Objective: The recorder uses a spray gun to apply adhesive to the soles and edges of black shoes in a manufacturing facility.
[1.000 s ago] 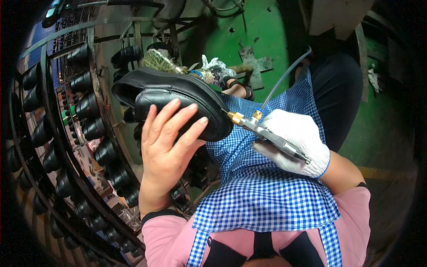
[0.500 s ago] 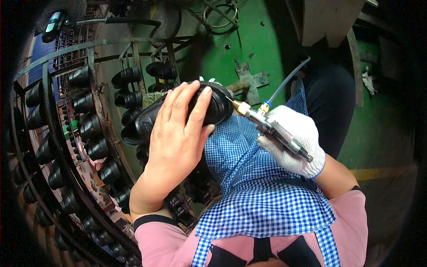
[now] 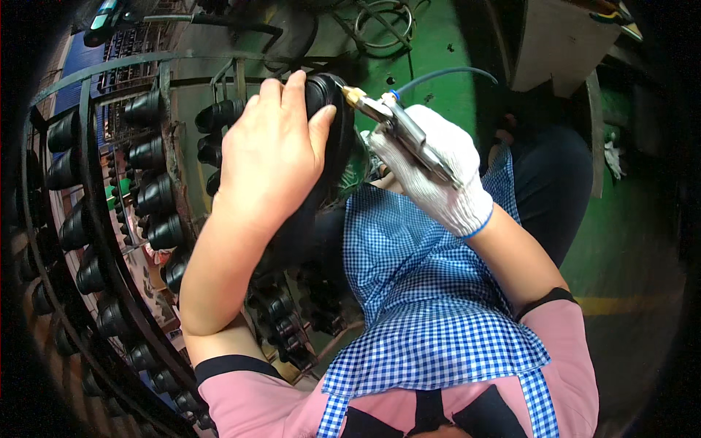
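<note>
My bare left hand (image 3: 270,153) grips a black shoe (image 3: 326,93), with the fingers over its upper and the thumb on the near side. The rest of the shoe is partly hidden behind the hand. My right hand (image 3: 442,164), in a white knitted glove with a blue cuff edge, is closed around a small metal spray gun (image 3: 410,133). The gun's brass nozzle points left, its thin tip at or very close to the edge of the shoe's toe. From the gun a blue air hose (image 3: 453,71) curves away to the right.
Curved metal racks (image 3: 91,160) holding several rows of black shoes (image 3: 155,191) stand on the left. A coiled hose or cable (image 3: 385,44) lies on the green floor (image 3: 438,36) ahead. At the upper right is a box-like panel (image 3: 562,51). My checked apron (image 3: 416,255) covers my lap.
Both hands have moved forward and to the left with the shoe and the spray gun. The shoe has turned, its toe now pointing forward. The nozzle has stayed by the toe's edge.
</note>
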`<state>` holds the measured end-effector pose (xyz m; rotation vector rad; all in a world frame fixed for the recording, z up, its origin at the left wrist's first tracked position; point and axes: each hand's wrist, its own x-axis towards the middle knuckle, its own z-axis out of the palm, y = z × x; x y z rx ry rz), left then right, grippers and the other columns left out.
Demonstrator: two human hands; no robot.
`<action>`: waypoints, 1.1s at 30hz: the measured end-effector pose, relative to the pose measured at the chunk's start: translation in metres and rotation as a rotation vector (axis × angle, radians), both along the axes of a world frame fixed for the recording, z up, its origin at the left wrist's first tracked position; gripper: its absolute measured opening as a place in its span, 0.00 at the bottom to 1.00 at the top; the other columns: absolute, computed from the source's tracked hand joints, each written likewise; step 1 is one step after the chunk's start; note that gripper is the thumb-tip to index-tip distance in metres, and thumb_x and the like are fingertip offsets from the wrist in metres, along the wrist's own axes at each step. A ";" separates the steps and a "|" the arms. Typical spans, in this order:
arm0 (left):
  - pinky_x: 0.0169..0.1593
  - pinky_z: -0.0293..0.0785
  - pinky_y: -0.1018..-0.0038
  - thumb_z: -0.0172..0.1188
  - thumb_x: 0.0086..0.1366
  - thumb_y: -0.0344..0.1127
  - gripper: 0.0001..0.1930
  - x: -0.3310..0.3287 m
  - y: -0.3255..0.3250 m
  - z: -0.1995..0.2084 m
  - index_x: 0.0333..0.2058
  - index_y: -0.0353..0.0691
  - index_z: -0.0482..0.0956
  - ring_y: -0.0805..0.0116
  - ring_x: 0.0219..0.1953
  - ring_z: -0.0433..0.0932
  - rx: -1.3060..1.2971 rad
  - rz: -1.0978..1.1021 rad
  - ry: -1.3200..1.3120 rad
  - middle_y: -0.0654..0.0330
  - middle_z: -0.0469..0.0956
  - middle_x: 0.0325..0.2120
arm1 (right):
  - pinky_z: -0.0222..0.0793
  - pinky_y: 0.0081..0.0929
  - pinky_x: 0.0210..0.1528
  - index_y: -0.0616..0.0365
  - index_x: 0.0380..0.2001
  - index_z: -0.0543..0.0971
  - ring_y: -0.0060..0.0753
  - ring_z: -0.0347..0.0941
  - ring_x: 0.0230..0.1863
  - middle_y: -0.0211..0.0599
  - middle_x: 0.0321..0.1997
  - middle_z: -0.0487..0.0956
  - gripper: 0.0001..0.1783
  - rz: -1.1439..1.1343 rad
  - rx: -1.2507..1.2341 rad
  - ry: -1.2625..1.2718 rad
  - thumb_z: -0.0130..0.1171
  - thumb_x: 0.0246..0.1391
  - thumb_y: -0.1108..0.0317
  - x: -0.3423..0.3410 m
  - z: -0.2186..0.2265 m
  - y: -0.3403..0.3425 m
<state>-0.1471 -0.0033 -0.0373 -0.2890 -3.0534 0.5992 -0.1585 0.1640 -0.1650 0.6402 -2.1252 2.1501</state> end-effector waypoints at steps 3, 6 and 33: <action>0.36 0.80 0.66 0.61 0.67 0.46 0.23 -0.005 -0.011 -0.002 0.49 0.29 0.77 0.56 0.34 0.81 -0.024 -0.030 0.028 0.51 0.77 0.34 | 0.73 0.33 0.28 0.54 0.37 0.84 0.41 0.77 0.25 0.37 0.26 0.76 0.11 0.000 0.031 0.031 0.68 0.56 0.59 -0.004 -0.001 -0.013; 0.36 0.81 0.64 0.60 0.68 0.47 0.22 -0.007 -0.018 -0.003 0.47 0.30 0.77 0.53 0.35 0.82 -0.001 -0.014 0.022 0.50 0.77 0.34 | 0.73 0.33 0.27 0.53 0.37 0.83 0.41 0.77 0.25 0.37 0.26 0.76 0.11 0.009 0.049 -0.008 0.67 0.57 0.59 -0.004 0.001 -0.018; 0.58 0.72 0.59 0.55 0.66 0.63 0.34 -0.016 -0.044 0.004 0.51 0.32 0.76 0.48 0.55 0.78 0.262 0.588 -0.057 0.45 0.80 0.50 | 0.76 0.30 0.31 0.54 0.35 0.84 0.42 0.80 0.28 0.39 0.30 0.80 0.09 0.075 0.114 0.067 0.72 0.51 0.66 0.053 0.005 -0.002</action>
